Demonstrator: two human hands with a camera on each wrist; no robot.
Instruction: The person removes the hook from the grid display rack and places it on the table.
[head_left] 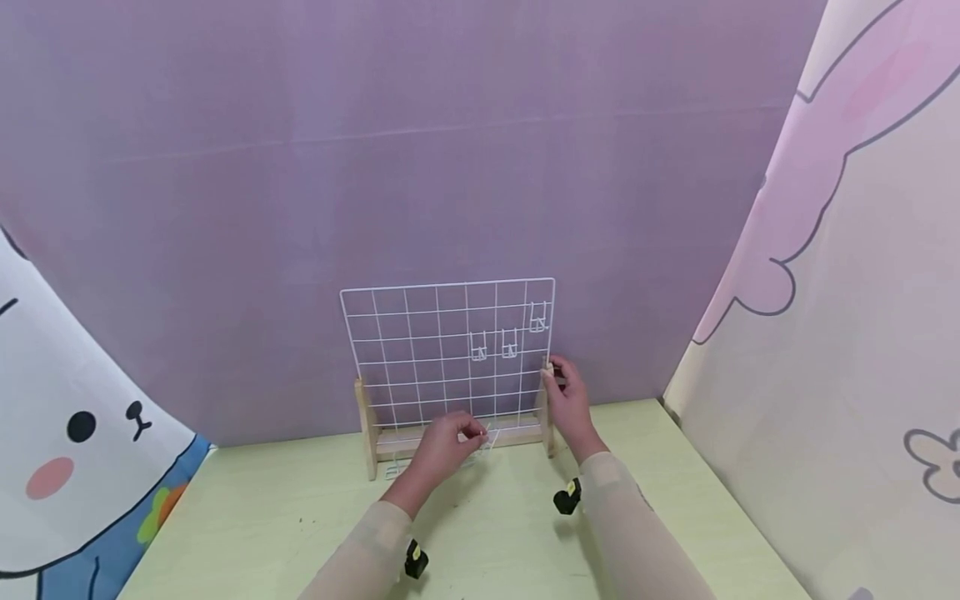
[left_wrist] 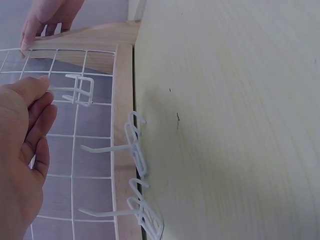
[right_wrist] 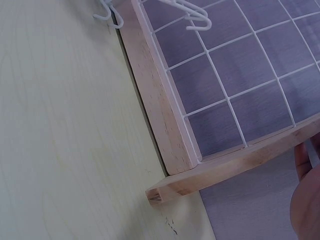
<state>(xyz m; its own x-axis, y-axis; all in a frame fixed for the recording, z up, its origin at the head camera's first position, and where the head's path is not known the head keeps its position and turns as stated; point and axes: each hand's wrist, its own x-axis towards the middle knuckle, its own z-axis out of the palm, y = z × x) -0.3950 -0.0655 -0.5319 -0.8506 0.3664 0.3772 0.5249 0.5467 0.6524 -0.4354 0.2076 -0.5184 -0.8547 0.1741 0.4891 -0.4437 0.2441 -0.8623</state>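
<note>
A white wire grid rack (head_left: 420, 340) stands upright in a wooden stand (head_left: 366, 429). My left hand (head_left: 446, 450) is low in front of the grid, pinching the stem of a white wire hook (left_wrist: 85, 90) between thumb and fingertip. Gripping the top of the right wooden side post (right_wrist: 240, 162) is my right hand (head_left: 572, 408), at the grid's right edge. Three similar hooks hang on the grid's upper right: one hook (head_left: 478, 346), a second hook (head_left: 509, 343) and a higher hook (head_left: 537, 317). Two loose hooks, a nearer hook (left_wrist: 134, 147) and a farther hook (left_wrist: 145, 215), lie by the base bar.
The stand rests on a pale wood-grain table (head_left: 300, 525). Behind it hangs a plain purple cloth (head_left: 450, 167). Cartoon-printed cloths border the left (head_left: 97, 467) and right (head_left: 825, 400) sides. Small black devices (head_left: 416, 560) are at both wrists.
</note>
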